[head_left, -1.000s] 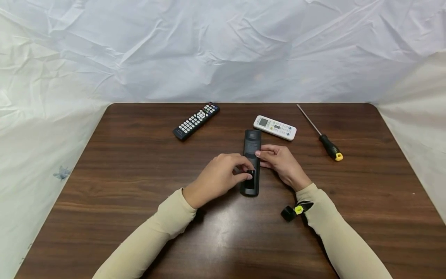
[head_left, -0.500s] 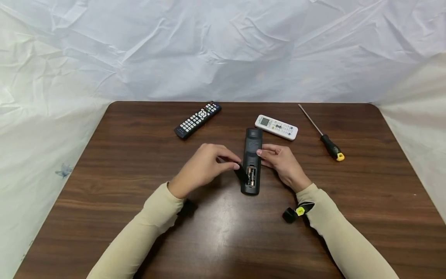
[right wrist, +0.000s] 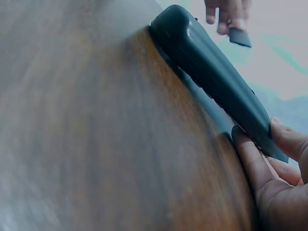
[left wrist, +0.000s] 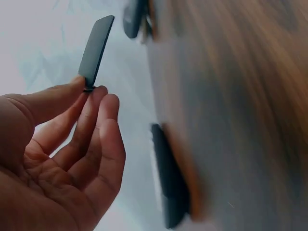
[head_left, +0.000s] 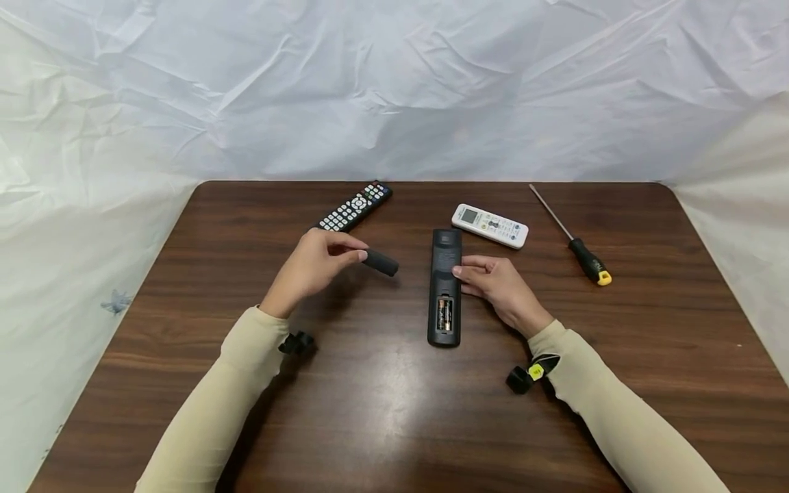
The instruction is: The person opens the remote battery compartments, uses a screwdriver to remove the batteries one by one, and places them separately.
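Between thumb and fingertips, my left hand (head_left: 314, 267) pinches a black battery cover (head_left: 380, 263) by one end, held above the table left of the face-down black remote control (head_left: 445, 263). In the left wrist view the thin, flat cover (left wrist: 97, 50) points up from the fingertips. My right hand (head_left: 502, 291) grips the remote's right edge, thumb on top and fingers beneath, as the right wrist view also tells of the remote (right wrist: 216, 77). The remote's battery compartment is uncovered, and two batteries (head_left: 444, 315) lie side by side in it.
Behind my left hand lies another black remote (head_left: 357, 205) with white buttons, its near end partly hidden. A white remote (head_left: 490, 226) with a small screen lies beyond the held one. Farther right is a screwdriver (head_left: 582, 257) with a black and yellow handle. The wooden table (head_left: 382, 411) meets white sheeting (head_left: 394, 89).
My left hand has lifted the battery cover off the remote and carried it left and away from me, exposing the batteries. The right hand keeps its hold on the remote.
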`<state>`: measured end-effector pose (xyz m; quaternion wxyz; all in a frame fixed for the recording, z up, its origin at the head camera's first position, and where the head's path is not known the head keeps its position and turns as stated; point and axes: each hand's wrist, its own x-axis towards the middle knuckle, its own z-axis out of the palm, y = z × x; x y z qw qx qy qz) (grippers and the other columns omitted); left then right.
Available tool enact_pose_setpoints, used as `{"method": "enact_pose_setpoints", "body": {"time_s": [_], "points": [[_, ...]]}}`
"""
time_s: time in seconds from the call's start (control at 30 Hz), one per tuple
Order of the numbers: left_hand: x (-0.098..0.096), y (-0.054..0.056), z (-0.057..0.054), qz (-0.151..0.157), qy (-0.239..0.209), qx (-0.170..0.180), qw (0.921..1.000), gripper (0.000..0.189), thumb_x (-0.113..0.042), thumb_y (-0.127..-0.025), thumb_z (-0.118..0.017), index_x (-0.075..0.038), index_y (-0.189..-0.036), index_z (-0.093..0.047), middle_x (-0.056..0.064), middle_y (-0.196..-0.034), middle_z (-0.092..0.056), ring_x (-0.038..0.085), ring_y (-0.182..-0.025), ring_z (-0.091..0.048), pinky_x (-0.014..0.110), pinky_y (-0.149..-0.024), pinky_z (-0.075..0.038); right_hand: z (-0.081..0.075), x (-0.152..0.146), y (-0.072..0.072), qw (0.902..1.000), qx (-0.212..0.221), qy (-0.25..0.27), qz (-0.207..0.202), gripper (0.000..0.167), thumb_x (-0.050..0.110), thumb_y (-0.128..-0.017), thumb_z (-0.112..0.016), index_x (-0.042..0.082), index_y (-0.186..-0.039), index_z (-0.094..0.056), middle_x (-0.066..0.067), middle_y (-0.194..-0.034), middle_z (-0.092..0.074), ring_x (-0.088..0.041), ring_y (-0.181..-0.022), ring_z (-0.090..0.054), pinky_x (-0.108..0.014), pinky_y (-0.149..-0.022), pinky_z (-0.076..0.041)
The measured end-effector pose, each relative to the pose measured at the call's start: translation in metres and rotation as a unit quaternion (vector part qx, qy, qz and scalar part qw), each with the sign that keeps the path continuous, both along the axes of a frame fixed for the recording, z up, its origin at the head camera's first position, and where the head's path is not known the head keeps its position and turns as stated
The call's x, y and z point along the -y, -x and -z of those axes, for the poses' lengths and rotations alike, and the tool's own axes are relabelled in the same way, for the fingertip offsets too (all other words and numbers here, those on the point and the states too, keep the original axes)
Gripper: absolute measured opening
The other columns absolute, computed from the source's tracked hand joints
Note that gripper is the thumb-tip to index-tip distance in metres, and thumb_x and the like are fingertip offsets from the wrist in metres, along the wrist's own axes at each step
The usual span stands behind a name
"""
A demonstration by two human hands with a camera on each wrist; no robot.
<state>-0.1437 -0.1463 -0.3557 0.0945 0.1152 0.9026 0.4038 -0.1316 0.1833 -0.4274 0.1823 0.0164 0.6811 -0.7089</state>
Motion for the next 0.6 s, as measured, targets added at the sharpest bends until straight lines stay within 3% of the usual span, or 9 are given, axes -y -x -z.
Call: {"method": "enact_pose_setpoints", "body": {"time_s": [0.27, 0.43, 0.6], "points": [[0.027, 0.015, 0.021, -0.015, 0.056, 0.073, 0.9957, 0.021, -0.024, -0.107, -0.065, -0.012, -0.115, -0.081, 0.006, -0.104, -0.077, 0.024, -0.088, -0.067, 0.037, -0.075, -0.053, 0.001, 0.000, 0.002, 0.9999, 0.005, 0.004, -0.008, 0.045, 0.003, -0.105, -0.063, -0.020, -0.142, -0.050, 0.003, -0.103, -0.076, -0.003, -0.097, -0.072, -0.025, -0.088, -0.060], [0.035, 0.018, 0.024, -0.006, 0.094, 0.115, 0.9890, 0.022, -0.025, -0.107, -0.065, -0.012, -0.113, -0.082, 0.005, -0.098, -0.077, 0.021, -0.086, -0.062, 0.035, -0.075, -0.048, 0.000, -0.002, 0.003, 0.9998, 0.009, 0.007, -0.016, 0.046, 0.004, -0.105, -0.063, -0.019, -0.143, -0.050, 0.003, -0.104, -0.076, -0.004, -0.098, -0.072, -0.024, -0.089, -0.059], [0.036, 0.019, 0.025, -0.009, 0.105, 0.128, 0.9861, 0.020, -0.027, -0.106, -0.068, -0.014, -0.107, -0.083, 0.003, -0.094, -0.076, 0.020, -0.085, -0.060, 0.035, -0.077, -0.047, -0.001, -0.002, 0.002, 0.9998, 0.008, 0.007, -0.017, 0.046, 0.004, -0.106, -0.062, -0.019, -0.143, -0.050, 0.002, -0.106, -0.076, -0.004, -0.099, -0.072, -0.025, -0.090, -0.059]]}}
